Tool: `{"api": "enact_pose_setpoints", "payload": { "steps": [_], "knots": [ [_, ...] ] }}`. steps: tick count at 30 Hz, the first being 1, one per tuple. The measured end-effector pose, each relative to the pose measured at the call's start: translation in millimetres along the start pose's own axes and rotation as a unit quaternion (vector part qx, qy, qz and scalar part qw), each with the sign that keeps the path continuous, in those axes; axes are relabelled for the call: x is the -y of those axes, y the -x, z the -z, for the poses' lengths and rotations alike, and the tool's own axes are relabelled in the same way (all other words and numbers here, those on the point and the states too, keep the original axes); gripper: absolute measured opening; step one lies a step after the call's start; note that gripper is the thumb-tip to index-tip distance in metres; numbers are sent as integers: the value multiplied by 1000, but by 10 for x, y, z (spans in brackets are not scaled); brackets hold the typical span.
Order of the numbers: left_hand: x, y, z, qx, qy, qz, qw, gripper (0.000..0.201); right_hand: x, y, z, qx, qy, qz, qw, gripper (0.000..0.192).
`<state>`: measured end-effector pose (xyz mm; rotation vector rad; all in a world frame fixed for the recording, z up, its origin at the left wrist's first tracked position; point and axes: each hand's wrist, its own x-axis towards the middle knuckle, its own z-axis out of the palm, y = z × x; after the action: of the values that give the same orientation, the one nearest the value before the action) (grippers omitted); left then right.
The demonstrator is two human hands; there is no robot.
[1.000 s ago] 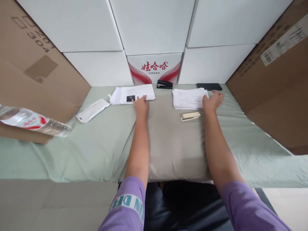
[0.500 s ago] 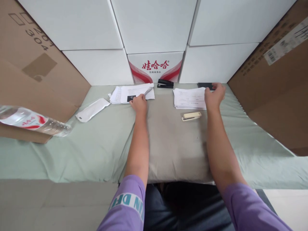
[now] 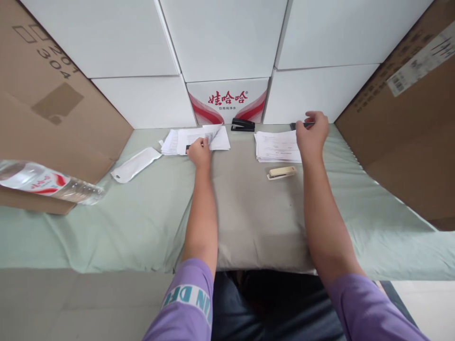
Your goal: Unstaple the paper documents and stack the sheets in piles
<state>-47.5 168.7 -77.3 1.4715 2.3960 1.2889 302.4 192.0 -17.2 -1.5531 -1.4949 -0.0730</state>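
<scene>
My left hand [image 3: 199, 152] pinches the near right corner of the top sheet on the left paper stack [image 3: 185, 138] and curls it upward. My right hand [image 3: 312, 133] hovers over the far right corner of the right paper stack [image 3: 275, 144]. Its fingers curl onto a black flat object [image 3: 297, 125] behind that stack, and I cannot tell whether they grip it. A beige stapler [image 3: 281, 172] lies just in front of the right stack, left of my right wrist. A black stapler [image 3: 243, 125] sits at the back between the two stacks.
A grey pad [image 3: 256, 213] lies on the pale green cloth [image 3: 124, 222]. A white pouch [image 3: 134, 163] and a lying water bottle [image 3: 50, 182] are at the left. Brown cardboard boxes [image 3: 401, 118] flank both sides; white cartons [image 3: 227, 42] wall the back.
My left hand has lifted and curled the top sheet's corner. My right hand rose off the right stack and moved back onto the black flat object.
</scene>
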Motion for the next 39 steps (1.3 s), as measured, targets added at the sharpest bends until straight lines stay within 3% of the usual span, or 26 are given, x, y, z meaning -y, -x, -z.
{"api": "enact_pose_setpoints", "payload": {
  "steps": [3, 8, 13, 17, 20, 22, 25, 28, 30, 33, 36, 39],
  "knots": [
    [3, -7, 9, -4, 6, 6, 1000, 18, 89, 28, 9, 5, -18, -1, 1000, 38],
    [1, -11, 36, -12, 48, -6, 999, 21, 329, 102, 34, 35, -49, -11, 998, 38],
    [-12, -33, 38, -46, 76, -8, 996, 19, 705, 274, 6, 134, -126, -54, 981, 27],
    [-51, -64, 103, -66, 112, 1, 991, 10, 919, 492, -168, 225, -224, -91, 944, 18],
    [-150, -63, 234, -96, 173, -31, 980, 9, 1056, 632, -266, 306, -324, -158, 881, 16],
    [-275, 3, 357, -109, 200, -103, 968, 11, 1147, 679, -265, 360, -412, -234, 804, 26],
    [-490, 282, 540, -82, 172, -284, 940, 16, 1234, 703, -179, 406, -513, -333, 679, 46],
    [-563, 737, 631, -19, 84, -466, 881, 20, 1196, 794, -58, 415, -552, -371, 620, 51],
    [-493, 1037, 624, 12, 27, -554, 832, 22, 1099, 942, 6, 398, -567, -374, 617, 46],
    [-317, 1332, 565, 44, 23, -607, 793, 23, 922, 1235, 32, 337, -568, -385, 645, 36],
    [-209, 1399, 514, 71, 58, -593, 800, 21, 817, 1456, -32, 258, -557, -392, 685, 33],
    [-175, 1357, 475, 88, 87, -531, 838, 21, 820, 1527, -99, 252, -581, -388, 670, 43]
  ]
}}
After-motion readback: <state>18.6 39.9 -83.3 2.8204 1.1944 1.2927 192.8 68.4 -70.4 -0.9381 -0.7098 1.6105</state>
